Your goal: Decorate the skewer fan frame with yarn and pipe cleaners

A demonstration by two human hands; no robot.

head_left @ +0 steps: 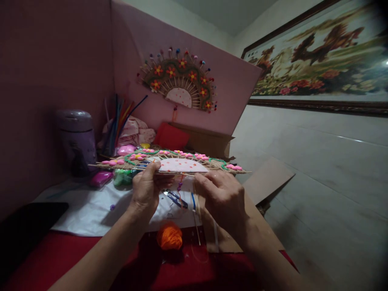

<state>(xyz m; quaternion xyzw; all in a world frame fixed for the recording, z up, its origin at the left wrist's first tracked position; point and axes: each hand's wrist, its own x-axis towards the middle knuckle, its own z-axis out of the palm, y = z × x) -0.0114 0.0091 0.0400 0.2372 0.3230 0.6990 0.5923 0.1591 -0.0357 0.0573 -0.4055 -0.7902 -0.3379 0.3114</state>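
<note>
A handmade fan (182, 165) of thin sticks and brown cord is held up in front of me, tilted nearly edge-on. Pink flowers with yellow centres and a wavy green line decorate its rim, and a white half-round piece with red dots covers its base. My left hand (147, 184) grips the base at its left, thumb on top. At the right end of the base, the fingers of my right hand (222, 192) are closed on its lower edge. From the middle of the base hangs an orange string with purple beads (180, 186).
Below lie scissors (176, 199), an orange yarn ball (170, 236) and cardboard (224, 236) on a table with white and red covers. A purple flask (75, 141) and bagged clay (123, 177) stand left. Another decorated fan (180, 83) hangs on the pink board behind.
</note>
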